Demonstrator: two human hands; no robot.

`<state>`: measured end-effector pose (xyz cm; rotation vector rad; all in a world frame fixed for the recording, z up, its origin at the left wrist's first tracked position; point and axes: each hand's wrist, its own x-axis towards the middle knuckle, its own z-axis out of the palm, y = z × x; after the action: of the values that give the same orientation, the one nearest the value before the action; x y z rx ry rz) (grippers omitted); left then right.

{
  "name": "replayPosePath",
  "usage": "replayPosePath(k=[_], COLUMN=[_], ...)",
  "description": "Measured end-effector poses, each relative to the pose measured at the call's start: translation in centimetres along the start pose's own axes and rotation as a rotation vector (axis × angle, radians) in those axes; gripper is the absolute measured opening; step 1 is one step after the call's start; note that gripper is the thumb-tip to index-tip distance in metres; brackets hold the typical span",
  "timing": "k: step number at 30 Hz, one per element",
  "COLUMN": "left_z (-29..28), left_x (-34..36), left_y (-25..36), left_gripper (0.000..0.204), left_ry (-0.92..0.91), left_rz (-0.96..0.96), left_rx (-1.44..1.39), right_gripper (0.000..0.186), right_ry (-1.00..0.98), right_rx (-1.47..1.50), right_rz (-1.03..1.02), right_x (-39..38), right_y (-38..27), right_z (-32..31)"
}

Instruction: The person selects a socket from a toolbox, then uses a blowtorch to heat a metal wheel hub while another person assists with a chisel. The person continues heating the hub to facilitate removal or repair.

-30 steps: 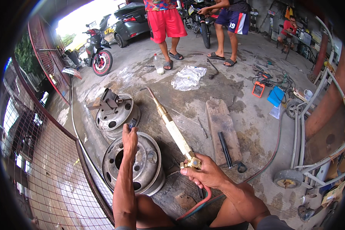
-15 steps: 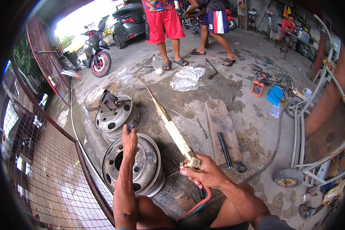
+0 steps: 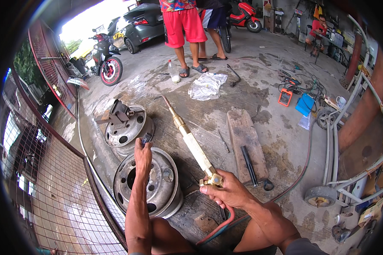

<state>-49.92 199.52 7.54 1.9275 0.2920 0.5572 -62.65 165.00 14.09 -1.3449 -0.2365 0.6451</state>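
My right hand (image 3: 230,191) is wrapped round the valve end of a brass gas torch (image 3: 196,151). The torch slants up and away to the left, and its bent copper tip points left. Red and green hoses (image 3: 229,220) run from its lower end between my legs. In my closed left hand (image 3: 143,156) is a small dark object (image 3: 147,137), its kind unclear. That hand is above a bare steel wheel rim (image 3: 168,180) lying flat. Just beyond lies a second wheel rim (image 3: 137,129), with a dark metal bracket-like piece (image 3: 121,114) on top.
On the right lie a wooden plank (image 3: 239,131), a black bar (image 3: 248,163) and a wheeled cart (image 3: 327,187). A mesh fence (image 3: 59,170) stands left. Ahead are a white plastic sheet (image 3: 206,87), a bottle (image 3: 173,72), two standing people (image 3: 183,29), a motorcycle (image 3: 108,63) and a car (image 3: 142,29).
My hands, the torch and the small dark object stay nearly still. In the background, one person has shifted left behind the person in red shorts, leaving a red scooter more exposed.
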Motion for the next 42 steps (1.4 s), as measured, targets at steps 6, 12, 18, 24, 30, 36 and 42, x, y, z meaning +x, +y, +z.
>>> replayPosePath(k=[6,12,18,24,30,36,42], left_z=[-0.10,-0.10,-0.21,-0.16,-0.17,0.10,-0.21], left_x=[-0.32,-0.31,-0.28,-0.38,-0.41,-0.63,-0.54], left_y=[0.42,0.47,0.36,0.56,0.68,1.00,0.98], left_gripper=[0.019,0.020,0.021,0.022,0.022,0.022,0.019], left_ry=[-0.002,0.000,-0.007,-0.016,0.001,-0.020,-0.011], left_rz=[0.027,0.023,0.041,0.031,0.033,0.035,0.040], left_rx=[0.009,0.026,0.026,0.045,0.068,0.048,0.060], right_gripper=[0.036,0.037,0.036,0.036,0.036,0.034,0.033], right_ry=[0.001,0.006,0.012,0.012,0.008,0.019,0.012], right_rx=[-0.010,-0.018,-0.023,-0.013,-0.005,-0.017,0.003], right_rz=[-0.004,-0.012,-0.007,-0.013,-0.024,-0.020,-0.012], right_x=[-0.02,-0.06,-0.16,-0.17,-0.05,-0.17,-0.17], right_y=[-0.08,0.02,-0.18,-0.01,0.18,0.04,-0.06], right_z=[0.00,-0.04,0.00,-0.12,-0.10,-0.16,0.00])
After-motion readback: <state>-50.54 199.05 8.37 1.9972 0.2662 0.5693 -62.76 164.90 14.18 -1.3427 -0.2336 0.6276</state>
